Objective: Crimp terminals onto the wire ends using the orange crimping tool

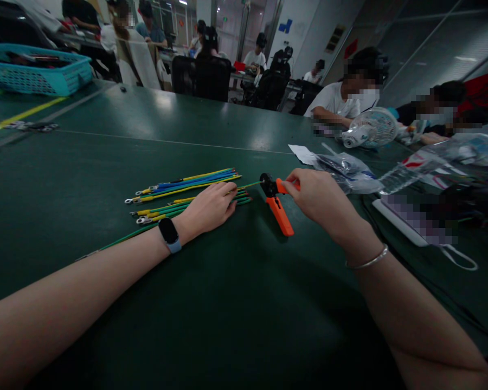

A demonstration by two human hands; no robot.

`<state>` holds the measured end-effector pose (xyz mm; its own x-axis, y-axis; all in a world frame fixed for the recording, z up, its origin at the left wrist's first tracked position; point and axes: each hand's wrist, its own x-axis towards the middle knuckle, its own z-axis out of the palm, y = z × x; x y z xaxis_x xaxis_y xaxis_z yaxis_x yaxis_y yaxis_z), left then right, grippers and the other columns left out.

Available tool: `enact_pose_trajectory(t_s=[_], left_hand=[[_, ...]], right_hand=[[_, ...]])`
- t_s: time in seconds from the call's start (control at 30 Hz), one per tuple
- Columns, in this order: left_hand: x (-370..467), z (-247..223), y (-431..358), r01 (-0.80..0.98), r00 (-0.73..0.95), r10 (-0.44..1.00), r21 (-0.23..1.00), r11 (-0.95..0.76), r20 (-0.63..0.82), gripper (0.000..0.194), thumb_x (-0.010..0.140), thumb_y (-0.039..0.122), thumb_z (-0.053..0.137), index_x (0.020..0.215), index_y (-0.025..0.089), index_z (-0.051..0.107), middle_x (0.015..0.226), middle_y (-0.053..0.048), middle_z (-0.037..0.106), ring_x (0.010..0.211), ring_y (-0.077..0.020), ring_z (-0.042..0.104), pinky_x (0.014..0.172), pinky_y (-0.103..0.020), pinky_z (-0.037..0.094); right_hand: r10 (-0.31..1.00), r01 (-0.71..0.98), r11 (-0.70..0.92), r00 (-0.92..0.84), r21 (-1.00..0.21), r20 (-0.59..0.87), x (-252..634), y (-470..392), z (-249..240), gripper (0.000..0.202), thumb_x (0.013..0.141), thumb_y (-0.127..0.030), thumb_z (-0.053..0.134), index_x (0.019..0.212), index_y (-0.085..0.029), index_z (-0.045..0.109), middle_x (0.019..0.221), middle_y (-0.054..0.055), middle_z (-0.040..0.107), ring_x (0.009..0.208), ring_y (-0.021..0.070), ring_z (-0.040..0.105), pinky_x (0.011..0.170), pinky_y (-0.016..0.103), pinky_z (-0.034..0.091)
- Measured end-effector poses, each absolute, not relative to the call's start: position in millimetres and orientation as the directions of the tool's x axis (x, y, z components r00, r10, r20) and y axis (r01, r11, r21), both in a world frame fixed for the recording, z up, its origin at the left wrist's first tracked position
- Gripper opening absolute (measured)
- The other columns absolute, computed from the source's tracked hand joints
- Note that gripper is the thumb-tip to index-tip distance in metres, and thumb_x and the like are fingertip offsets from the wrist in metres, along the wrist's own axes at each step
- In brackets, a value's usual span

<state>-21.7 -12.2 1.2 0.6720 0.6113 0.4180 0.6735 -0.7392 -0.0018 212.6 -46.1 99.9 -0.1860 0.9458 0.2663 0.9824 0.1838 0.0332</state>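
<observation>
My right hand (318,196) pinches the upper orange handle of a crimping tool (281,216). The tool's black head points left, and its lower handle stands well apart from the upper one. Resting low over the table, my left hand (210,208) has its fingers closed around a long green wire (251,184). This wire's tip reaches the head of the crimping tool; I cannot tell how far in it sits. Beneath and beside my left hand lie several yellow, green and blue cables (187,183) with metal ring lugs at their left ends.
Plastic bags (344,170), a clear bottle (415,165), a white fan (370,130) and a white-edged phone-like device (410,219) lie at the right. A turquoise basket (71,78) stands far left on the green table (228,303). Other people sit around and beyond it.
</observation>
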Motion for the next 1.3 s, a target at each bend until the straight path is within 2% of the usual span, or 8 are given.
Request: enact_pose_trajectory(t_s=[0.23,0.63,0.83,1.1,1.3], left_hand=[[-21.4,1.0,-12.7,0.685,0.651,0.609,-0.006,-0.728,0.454,0.036,0.102,0.026,0.043,0.125,0.007,0.064,0.128,-0.017,0.061,0.119,-0.0278,0.06,0.107,-0.044,0.05],[-21.7,-2.2,-10.5,0.71,0.624,0.644,0.021,-0.703,0.442,0.037,0.103,0.028,0.043,0.124,0.005,0.063,0.129,-0.018,0.06,0.12,-0.0285,0.058,0.106,-0.044,0.05],[-22.7,-0.8,-11.0,0.674,0.66,0.605,0.003,-0.738,0.446,0.038,0.103,0.027,0.044,0.124,0.003,0.063,0.126,-0.018,0.061,0.116,-0.0278,0.059,0.107,-0.043,0.051],[-22.7,2.2,-12.5,0.643,0.679,0.582,0.02,-0.766,0.448,0.035,0.103,0.025,0.042,0.121,0.006,0.065,0.124,-0.017,0.062,0.116,-0.0266,0.06,0.106,-0.043,0.052],[-22.9,2.8,-13.1,0.628,0.684,0.564,0.019,-0.778,0.463,0.035,0.103,0.024,0.041,0.121,0.004,0.064,0.125,-0.018,0.061,0.116,-0.0267,0.06,0.107,-0.042,0.051]], right_hand=[[0.942,0.979,0.197,-0.203,0.051,0.267,212.1,-46.7,99.6,0.028,0.097,-0.029,0.048,0.096,-0.012,0.071,0.092,0.014,0.074,0.076,0.0216,0.063,0.066,0.034,0.04],[0.937,0.973,0.229,-0.231,0.04,0.263,207.6,-49.4,99.7,0.03,0.097,-0.029,0.046,0.096,-0.012,0.071,0.093,0.014,0.072,0.076,0.0205,0.062,0.065,0.034,0.04],[0.931,0.971,0.236,-0.236,0.035,0.277,207.7,-49.3,98.6,0.028,0.097,-0.029,0.048,0.095,-0.012,0.071,0.092,0.013,0.072,0.075,0.0203,0.061,0.065,0.034,0.039],[0.903,0.985,0.172,-0.159,0.004,0.398,199.4,-59.8,85.0,0.033,0.099,-0.028,0.043,0.092,-0.012,0.071,0.089,0.014,0.072,0.074,0.0211,0.062,0.063,0.033,0.038],[0.852,0.979,0.197,-0.141,-0.06,0.504,207.9,-67.2,68.8,0.037,0.101,-0.03,0.041,0.094,-0.011,0.072,0.09,0.013,0.071,0.074,0.0206,0.062,0.064,0.032,0.04]])
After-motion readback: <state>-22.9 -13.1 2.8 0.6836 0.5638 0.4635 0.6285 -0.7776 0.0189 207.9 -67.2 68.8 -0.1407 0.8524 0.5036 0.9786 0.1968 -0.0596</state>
